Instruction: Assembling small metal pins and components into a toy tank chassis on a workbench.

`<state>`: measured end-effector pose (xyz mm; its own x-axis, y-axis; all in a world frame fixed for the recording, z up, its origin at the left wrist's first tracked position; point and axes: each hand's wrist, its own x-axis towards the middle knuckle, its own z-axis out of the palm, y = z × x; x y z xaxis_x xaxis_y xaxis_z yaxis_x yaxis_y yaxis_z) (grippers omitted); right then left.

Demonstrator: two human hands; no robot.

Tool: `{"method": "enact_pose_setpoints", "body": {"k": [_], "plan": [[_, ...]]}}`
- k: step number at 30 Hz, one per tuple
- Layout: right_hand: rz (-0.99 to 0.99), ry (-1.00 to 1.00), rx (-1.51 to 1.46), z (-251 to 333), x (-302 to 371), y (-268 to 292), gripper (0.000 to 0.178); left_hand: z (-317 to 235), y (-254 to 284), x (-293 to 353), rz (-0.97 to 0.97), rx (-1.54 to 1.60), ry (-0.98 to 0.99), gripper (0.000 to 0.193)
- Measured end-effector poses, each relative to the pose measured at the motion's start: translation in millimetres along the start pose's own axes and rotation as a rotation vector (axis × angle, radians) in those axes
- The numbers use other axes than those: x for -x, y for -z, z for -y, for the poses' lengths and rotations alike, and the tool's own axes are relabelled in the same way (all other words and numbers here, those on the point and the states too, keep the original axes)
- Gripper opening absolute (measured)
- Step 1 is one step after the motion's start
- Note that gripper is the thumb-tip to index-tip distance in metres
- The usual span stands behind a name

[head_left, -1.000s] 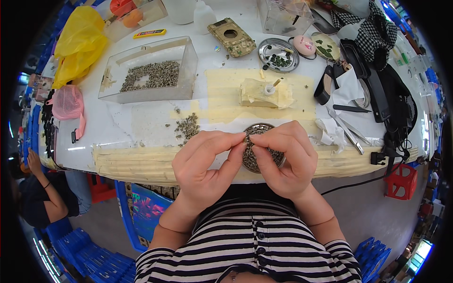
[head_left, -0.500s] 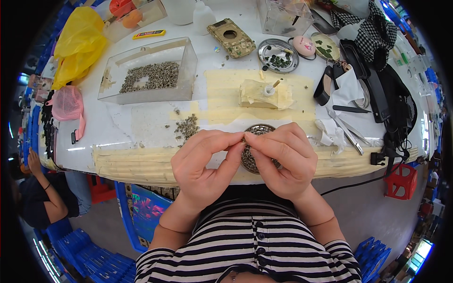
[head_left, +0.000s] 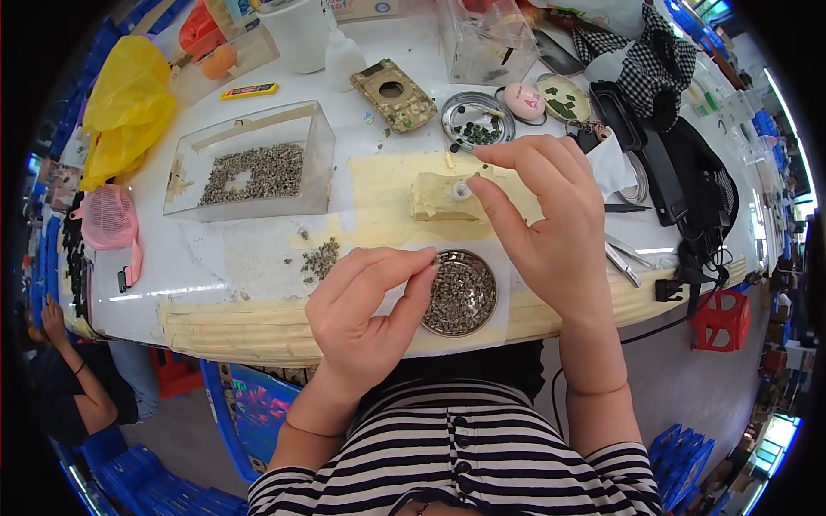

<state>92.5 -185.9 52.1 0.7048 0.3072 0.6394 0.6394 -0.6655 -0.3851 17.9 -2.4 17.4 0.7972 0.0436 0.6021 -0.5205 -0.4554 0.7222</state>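
Note:
My left hand [head_left: 366, 305] is closed in a pinch at the left rim of a round metal dish [head_left: 460, 292] full of small grey-brown pieces. What the pinch holds, if anything, is too small to make out. My right hand [head_left: 555, 219] is raised over the tape-covered block [head_left: 434, 196], thumb and index finger apart. Its fingertips are close to the white tube [head_left: 463, 190] set in that block; the thin stick in the tube is mostly hidden by the thumb. A loose heap of small pieces [head_left: 321, 260] lies left of the dish.
A clear box [head_left: 318, 185] of small pieces stands at left. Farther back are a camouflage-patterned case [head_left: 394, 96], a round metal tray [head_left: 508, 138] with dark green pieces, and a pink egg-shaped thing [head_left: 523, 101]. Metal tweezers [head_left: 624, 267] and black straps lie right. Another person's arm [head_left: 73, 361] shows far left.
My right hand has left the pinch beside my left hand and moved forward to the tube, its fingers parting. My left hand stays pinched by the dish. The view has shifted slightly.

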Motion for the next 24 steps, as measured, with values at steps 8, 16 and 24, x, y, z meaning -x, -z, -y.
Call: {"method": "enact_pose_setpoints", "body": {"k": [8,16,24], "plan": [[-0.034,-0.018,-0.025,1,2,-4,0.014,7,5,8,-0.019,0.033,0.067,0.020],[-0.071,-0.210,-0.683,20,26,-12,0.010,9,6,8,-0.026,0.093,0.079,0.020],[0.040,-0.257,-0.741,22,36,-14,0.012,9,5,9,-0.013,0.095,0.077,0.021]]}}
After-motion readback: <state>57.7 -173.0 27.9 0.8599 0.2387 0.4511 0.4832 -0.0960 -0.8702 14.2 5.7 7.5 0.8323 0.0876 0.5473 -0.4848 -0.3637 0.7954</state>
